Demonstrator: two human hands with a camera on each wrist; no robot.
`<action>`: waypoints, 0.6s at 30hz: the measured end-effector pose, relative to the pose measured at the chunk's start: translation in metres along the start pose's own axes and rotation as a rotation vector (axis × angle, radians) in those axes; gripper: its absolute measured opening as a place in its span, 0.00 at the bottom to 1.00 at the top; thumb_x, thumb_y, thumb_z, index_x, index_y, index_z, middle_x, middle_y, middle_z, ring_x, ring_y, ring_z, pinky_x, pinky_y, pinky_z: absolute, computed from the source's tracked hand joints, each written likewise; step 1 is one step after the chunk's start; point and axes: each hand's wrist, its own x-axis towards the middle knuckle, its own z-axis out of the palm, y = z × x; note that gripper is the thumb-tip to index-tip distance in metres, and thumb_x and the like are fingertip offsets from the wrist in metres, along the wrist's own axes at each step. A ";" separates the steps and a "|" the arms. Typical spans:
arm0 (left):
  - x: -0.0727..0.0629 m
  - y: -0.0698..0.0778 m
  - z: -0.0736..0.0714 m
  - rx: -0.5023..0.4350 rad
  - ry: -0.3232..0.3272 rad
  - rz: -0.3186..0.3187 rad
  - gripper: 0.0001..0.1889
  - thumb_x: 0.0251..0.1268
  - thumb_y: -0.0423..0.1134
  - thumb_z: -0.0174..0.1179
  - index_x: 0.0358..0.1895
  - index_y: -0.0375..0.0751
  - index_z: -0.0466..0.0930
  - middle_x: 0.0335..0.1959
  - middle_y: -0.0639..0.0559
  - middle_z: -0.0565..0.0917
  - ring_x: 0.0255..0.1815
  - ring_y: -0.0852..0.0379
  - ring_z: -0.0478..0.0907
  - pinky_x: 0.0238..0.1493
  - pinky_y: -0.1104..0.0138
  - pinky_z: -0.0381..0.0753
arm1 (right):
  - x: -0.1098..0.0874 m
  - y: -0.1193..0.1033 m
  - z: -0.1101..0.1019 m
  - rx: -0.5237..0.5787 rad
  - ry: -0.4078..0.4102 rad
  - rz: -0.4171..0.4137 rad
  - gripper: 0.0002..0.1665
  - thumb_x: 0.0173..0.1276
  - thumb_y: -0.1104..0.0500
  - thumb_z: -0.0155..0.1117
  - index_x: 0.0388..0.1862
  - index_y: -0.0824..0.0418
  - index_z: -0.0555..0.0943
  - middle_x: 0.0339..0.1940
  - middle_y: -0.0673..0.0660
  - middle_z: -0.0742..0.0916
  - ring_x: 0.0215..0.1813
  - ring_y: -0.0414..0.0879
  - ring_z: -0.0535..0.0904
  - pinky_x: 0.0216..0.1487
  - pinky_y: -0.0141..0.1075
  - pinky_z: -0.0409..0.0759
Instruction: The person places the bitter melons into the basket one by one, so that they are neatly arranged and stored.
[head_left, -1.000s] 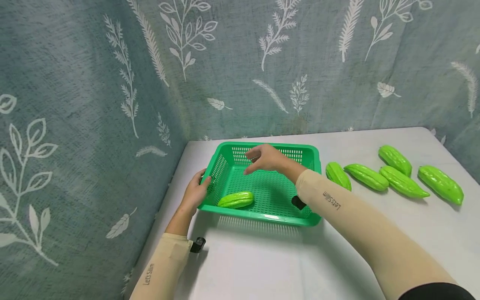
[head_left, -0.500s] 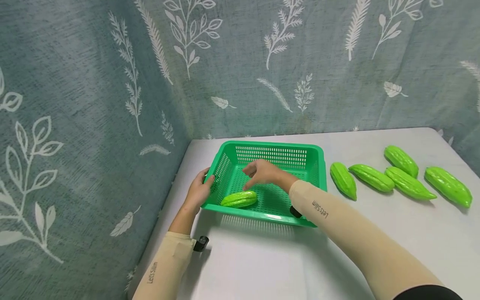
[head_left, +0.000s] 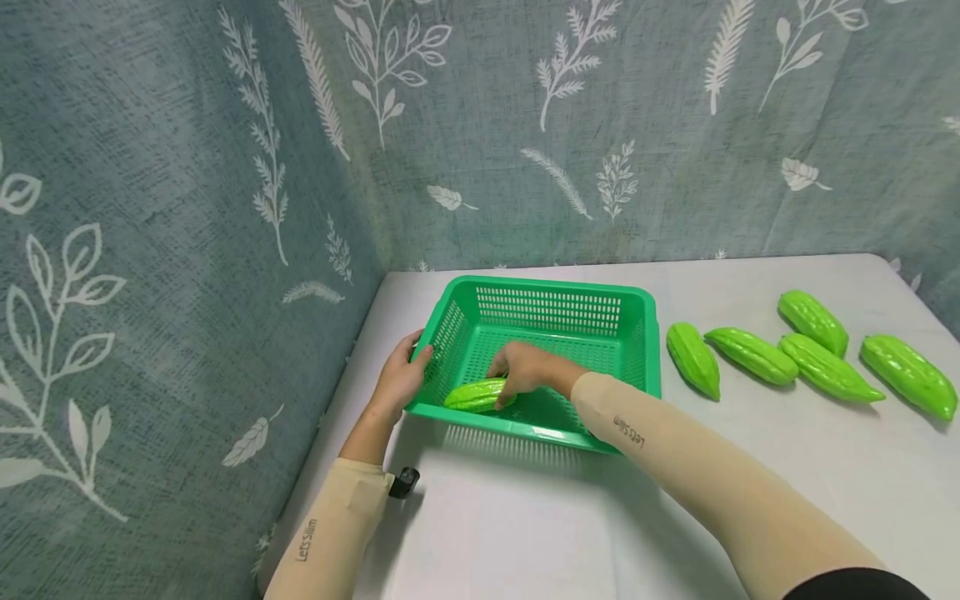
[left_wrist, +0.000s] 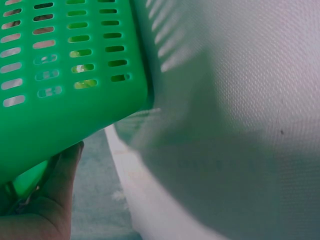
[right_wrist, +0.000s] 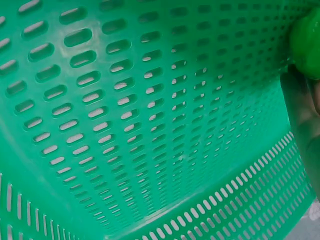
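Note:
A green plastic basket (head_left: 555, 286) with slotted walls stands on the white table. My left hand (head_left: 396, 385) grips its left rim, thumb over the edge and fingers on the outside. In the left wrist view this hand (left_wrist: 52, 202) shows at the basket's wall (left_wrist: 75, 115). Inside, near the front left, lies one bright green ribbed bitter gourd (head_left: 469, 396). My right hand (head_left: 529, 368) reaches down into the basket and grips the gourd's right end between thumb and fingers. The right wrist view catches part of the gourd (right_wrist: 306, 47) and the hand (right_wrist: 304, 117) at its right edge.
Several more bitter gourds (head_left: 752, 355) lie on the white table (head_left: 517, 517) to the right of the basket. A patterned grey-green curtain (head_left: 495, 167) hangs behind the table and along its left side.
My right hand has come down from above the basket onto the bitter gourd and now holds its right end. My left hand stays at the rim. The head view has shifted slightly.

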 end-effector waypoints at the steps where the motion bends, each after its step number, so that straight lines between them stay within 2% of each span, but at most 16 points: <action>1: 0.000 0.000 0.000 -0.001 -0.002 0.000 0.29 0.82 0.50 0.47 0.80 0.49 0.56 0.73 0.39 0.66 0.70 0.38 0.66 0.66 0.40 0.65 | 0.000 0.000 0.001 -0.006 -0.001 0.003 0.35 0.56 0.57 0.82 0.62 0.64 0.81 0.62 0.59 0.83 0.67 0.54 0.76 0.64 0.44 0.74; 10: 0.000 -0.001 0.001 -0.003 -0.010 0.004 0.29 0.83 0.49 0.47 0.80 0.48 0.55 0.73 0.39 0.66 0.70 0.38 0.66 0.65 0.40 0.65 | -0.004 -0.001 -0.004 -0.003 0.007 0.013 0.34 0.57 0.58 0.82 0.62 0.64 0.82 0.62 0.60 0.83 0.67 0.55 0.75 0.64 0.44 0.74; 12: 0.000 -0.002 0.000 -0.002 -0.011 0.003 0.29 0.83 0.50 0.47 0.81 0.48 0.55 0.74 0.39 0.65 0.70 0.38 0.66 0.65 0.41 0.65 | -0.007 -0.004 -0.008 0.005 0.007 0.006 0.34 0.58 0.57 0.81 0.63 0.64 0.81 0.63 0.60 0.82 0.68 0.55 0.74 0.63 0.44 0.75; 18: 0.002 -0.003 0.000 0.007 -0.021 0.002 0.30 0.83 0.50 0.46 0.81 0.49 0.54 0.72 0.38 0.67 0.67 0.39 0.68 0.63 0.43 0.68 | -0.023 -0.005 -0.034 0.039 0.079 0.018 0.34 0.59 0.55 0.81 0.63 0.62 0.82 0.63 0.60 0.82 0.67 0.54 0.75 0.61 0.45 0.76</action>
